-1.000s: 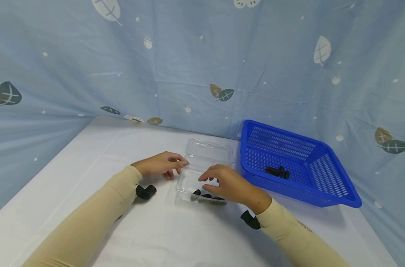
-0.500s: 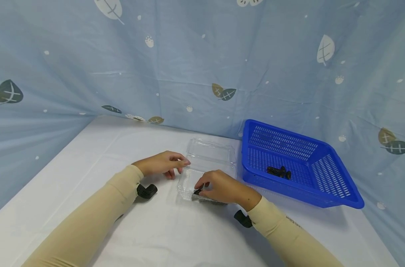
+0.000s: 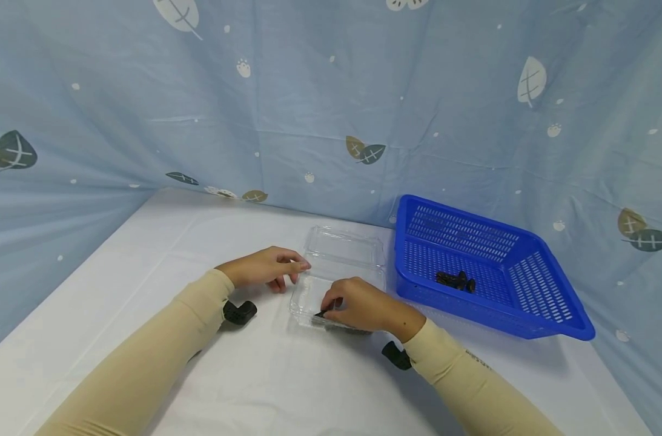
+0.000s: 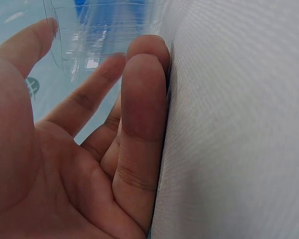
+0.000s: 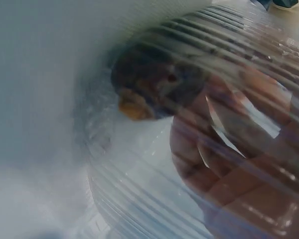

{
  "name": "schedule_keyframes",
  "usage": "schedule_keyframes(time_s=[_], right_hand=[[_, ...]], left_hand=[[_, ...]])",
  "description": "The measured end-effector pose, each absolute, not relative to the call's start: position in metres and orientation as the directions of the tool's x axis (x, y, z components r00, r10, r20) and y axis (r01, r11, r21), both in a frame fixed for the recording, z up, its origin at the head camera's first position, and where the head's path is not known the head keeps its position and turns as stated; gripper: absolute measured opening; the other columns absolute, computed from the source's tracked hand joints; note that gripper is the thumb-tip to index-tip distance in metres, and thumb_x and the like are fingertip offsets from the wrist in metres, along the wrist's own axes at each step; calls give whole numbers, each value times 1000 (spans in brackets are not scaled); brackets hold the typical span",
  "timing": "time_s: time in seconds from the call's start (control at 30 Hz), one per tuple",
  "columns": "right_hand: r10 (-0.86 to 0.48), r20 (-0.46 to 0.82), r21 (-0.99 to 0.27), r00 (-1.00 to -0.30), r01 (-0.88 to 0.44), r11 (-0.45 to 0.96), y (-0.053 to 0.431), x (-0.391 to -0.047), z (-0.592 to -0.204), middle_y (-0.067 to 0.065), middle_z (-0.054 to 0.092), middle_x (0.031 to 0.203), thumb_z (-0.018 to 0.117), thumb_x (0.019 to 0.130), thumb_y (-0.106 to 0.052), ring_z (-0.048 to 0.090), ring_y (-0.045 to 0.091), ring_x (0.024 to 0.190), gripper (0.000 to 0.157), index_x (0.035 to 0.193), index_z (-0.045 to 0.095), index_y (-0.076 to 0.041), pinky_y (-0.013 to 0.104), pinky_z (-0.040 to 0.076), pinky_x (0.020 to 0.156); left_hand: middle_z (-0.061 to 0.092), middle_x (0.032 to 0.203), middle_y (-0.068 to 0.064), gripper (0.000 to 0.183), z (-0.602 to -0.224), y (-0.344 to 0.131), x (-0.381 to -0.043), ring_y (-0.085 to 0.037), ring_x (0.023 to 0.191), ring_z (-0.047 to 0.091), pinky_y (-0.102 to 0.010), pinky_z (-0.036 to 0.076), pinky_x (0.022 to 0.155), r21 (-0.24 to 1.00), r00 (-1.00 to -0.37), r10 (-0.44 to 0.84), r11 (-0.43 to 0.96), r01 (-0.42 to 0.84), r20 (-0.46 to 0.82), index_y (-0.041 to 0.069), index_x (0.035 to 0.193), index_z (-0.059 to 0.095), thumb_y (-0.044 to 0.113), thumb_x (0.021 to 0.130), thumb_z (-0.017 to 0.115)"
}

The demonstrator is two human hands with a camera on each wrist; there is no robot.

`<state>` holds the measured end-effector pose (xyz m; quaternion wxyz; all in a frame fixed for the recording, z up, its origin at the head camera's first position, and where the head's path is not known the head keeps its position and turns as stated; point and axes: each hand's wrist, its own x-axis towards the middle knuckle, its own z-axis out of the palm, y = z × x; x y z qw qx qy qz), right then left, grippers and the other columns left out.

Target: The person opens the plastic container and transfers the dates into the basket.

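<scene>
A clear hinged plastic clamshell box (image 3: 315, 287) lies on the white table with its lid folded back. My right hand (image 3: 358, 303) reaches into the near side of the tray, fingers bent. Thumb and fingers pinch a dark mussel-like shell (image 5: 149, 84), seen blurred through the ribbed plastic in the right wrist view; an orange patch shows at its end. Other dark pieces in the tray are mostly hidden behind this hand. My left hand (image 3: 265, 268) rests at the box's left side, palm facing inward, fingers loosely bent, fingertips at the plastic edge.
A blue perforated basket (image 3: 461, 309) stands right of the box, close beside it. Several dark mussel-like shells (image 3: 456, 281) lie in a small heap on its floor. Behind the table hangs a blue leaf-patterned curtain (image 3: 287, 109).
My right hand has come down from above the box to the dark pieces in its near side, and its fingers have closed together on one. The left hand has stayed put.
</scene>
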<state>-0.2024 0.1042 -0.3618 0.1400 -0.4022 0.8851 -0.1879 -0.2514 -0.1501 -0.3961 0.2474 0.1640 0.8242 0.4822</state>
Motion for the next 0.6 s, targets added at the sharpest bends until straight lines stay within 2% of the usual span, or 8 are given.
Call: schedule_keyframes(time_s=[0.17,0.33,0.43,0.6], right_hand=[[-761,-85,-423,-643,-668,612,108,-203,-355,-4,72,97,72,93,-17,65,10,91,9,99,78,-14,28,56,83],[-750,-39,-400,-660,-677,617,118,-205,-337,-4,71,98,72,93,-16,64,9,89,9,100,78,-14,27,56,78],[-725,-2,-386,-688,-668,636,129,-206,-320,-5,70,96,72,93,-17,62,8,89,9,100,78,-15,29,56,78],[-626,94,-374,-774,-610,698,157,-206,-289,-5,69,95,74,92,-17,62,10,90,10,102,77,-16,31,55,77]], left_hand=[[65,103,-7,45,-396,-149,-252,-21,77,66,-32,56,73,876,-821,511,481,28,-254,21,130,63,52,99,57],[65,102,-7,44,-396,-149,-251,-21,76,66,-32,56,73,880,-822,510,474,22,-254,20,130,63,50,99,57],[65,102,-7,44,-397,-150,-251,-20,75,65,-32,56,72,883,-822,512,469,24,-250,19,131,63,49,100,57],[65,101,-6,43,-395,-150,-250,-20,74,65,-31,55,72,882,-821,516,471,31,-246,20,131,63,50,99,57]])
